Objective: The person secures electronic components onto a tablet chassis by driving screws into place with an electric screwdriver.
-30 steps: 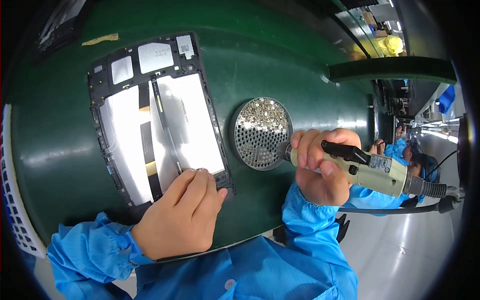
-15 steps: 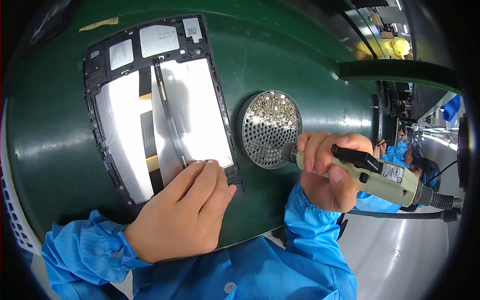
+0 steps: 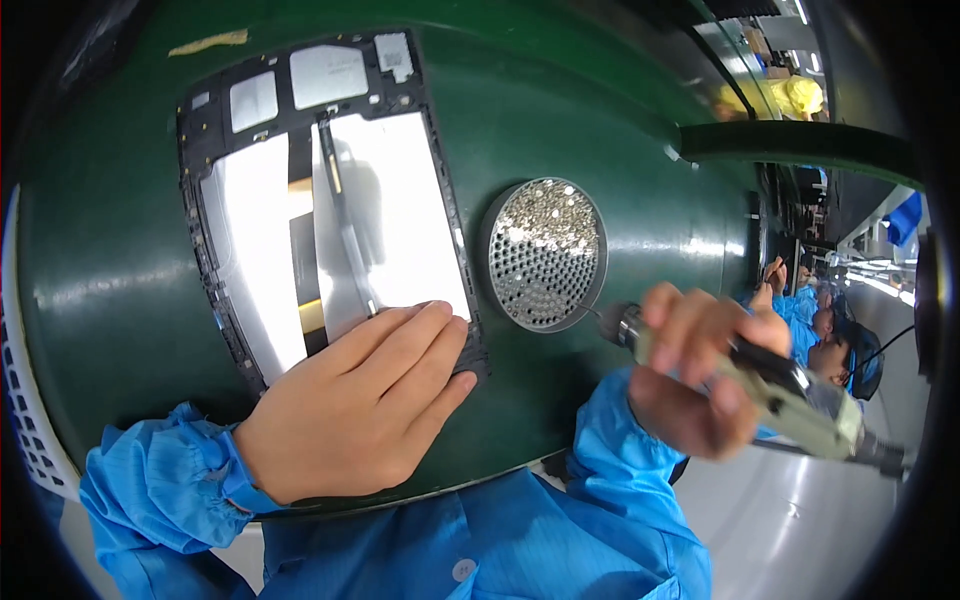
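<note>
An opened tablet [image 3: 405, 190] with a black frame and shiny silver battery panels lies on the green work surface. Across its lower end rests my left hand [image 3: 350, 410], fingers stretched out and lying flat, hiding that part of it. A dark flex cable [image 3: 345, 225] runs lengthwise over the panels and passes under my fingers. My right hand [image 3: 695, 375], partly smeared by motion, grips a pale green electric screwdriver [image 3: 785, 395]. Its tip points left, close to the lower right rim of a round screw tray [image 3: 545, 270]. Small silver screws [image 3: 550, 205] are heaped at the tray's far side.
The green table [image 3: 570, 110] carries a yellowish strip [image 3: 208, 42] at the far left. A white perforated basket [image 3: 38, 430] stands at the left edge. A dark green bar [image 3: 790, 140] juts in at the right. Other people in blue and yellow clothing are beyond the table's right side.
The screwdriver has moved right and slightly down, away from the tray, in my right hand. My left hand stays on the tablet, its fingers a little flatter.
</note>
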Motion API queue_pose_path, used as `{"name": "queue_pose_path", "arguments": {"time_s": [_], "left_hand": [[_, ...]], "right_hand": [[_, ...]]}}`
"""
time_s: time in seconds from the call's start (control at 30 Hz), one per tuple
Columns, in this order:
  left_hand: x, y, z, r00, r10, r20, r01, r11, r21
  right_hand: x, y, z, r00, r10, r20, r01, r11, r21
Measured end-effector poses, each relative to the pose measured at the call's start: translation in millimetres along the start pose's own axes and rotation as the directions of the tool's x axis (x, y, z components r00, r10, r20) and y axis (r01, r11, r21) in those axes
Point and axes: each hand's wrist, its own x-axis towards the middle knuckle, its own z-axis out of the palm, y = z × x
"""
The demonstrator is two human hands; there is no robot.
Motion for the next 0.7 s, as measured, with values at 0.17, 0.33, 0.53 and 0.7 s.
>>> {"name": "queue_pose_path", "arguments": {"time_s": [0.17, 0.33, 0.53, 0.7], "left_hand": [[0, -3, -2, 1.0, 0.023, -0.001, -0.023, 0.999, 0.026], [-4, -4, 3, 1.0, -0.025, -0.017, 0.025, 1.0, -0.018], [-4, 0, 6, 0.999, -0.015, -0.051, 0.015, 1.0, -0.001], [-6, 0, 5, 0.999, -0.009, -0.044, 0.01, 1.0, 0.009]], "right_hand": [[-3, -16, 22, 0.978, 0.062, 0.197, -0.074, 0.996, 0.052], [-10, -1, 45, 0.96, 0.115, 0.256, -0.111, 0.993, -0.03], [-12, -1, 46, 0.958, 0.1, 0.268, -0.101, 0.995, -0.012], [-12, 0, 51, 0.958, 0.103, 0.268, -0.1, 0.995, -0.026]]}}
